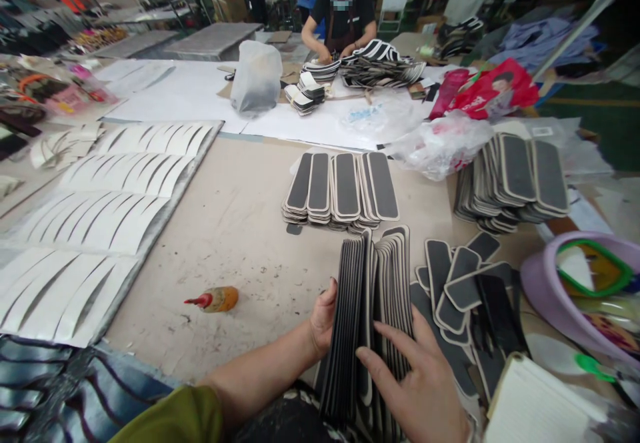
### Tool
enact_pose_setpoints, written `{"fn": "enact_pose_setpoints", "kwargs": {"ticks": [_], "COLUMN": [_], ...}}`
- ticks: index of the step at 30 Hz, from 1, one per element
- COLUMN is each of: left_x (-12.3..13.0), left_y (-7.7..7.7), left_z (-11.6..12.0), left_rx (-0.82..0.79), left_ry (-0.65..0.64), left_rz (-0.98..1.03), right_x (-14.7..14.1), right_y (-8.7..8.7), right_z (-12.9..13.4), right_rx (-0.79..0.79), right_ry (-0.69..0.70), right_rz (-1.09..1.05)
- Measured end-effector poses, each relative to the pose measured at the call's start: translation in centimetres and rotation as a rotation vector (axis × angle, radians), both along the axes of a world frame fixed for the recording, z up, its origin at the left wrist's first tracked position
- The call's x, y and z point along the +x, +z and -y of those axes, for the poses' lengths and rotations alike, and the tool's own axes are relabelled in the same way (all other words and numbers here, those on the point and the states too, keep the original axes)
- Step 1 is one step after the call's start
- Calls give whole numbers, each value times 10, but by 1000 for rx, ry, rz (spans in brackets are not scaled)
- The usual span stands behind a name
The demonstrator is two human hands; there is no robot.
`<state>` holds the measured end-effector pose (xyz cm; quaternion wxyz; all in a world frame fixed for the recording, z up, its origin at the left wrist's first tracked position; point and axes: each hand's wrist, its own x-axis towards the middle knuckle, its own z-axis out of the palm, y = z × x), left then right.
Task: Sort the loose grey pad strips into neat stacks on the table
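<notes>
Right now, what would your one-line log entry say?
left hand: against strip stack | right hand: fingers touching stack | orange bottle: on its side

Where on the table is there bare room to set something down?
The widest bare patch of the table lies between the white strips and the grey-panel stacks, with the orange bottle on it. A smaller one separates those stacks from the pile at far right. Crowded: right of the right hand, with loose panels, paper pad, purple basin.
</notes>
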<state>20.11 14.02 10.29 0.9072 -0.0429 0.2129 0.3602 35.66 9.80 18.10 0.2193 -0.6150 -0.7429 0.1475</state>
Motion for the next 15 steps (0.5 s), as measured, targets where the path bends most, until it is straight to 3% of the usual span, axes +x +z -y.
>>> {"fn": "enact_pose_setpoints", "kwargs": {"ticks": [15], "left_x": [1], "left_y": [-6], "left_z": [1], "left_rx": [-45], "left_ry": [0], "left_rz": [101], "right_x": [0], "right_y": [-4], "right_z": [-3], "right_rx": [-103], "right_ry": [-30], "right_rz": [72]}}
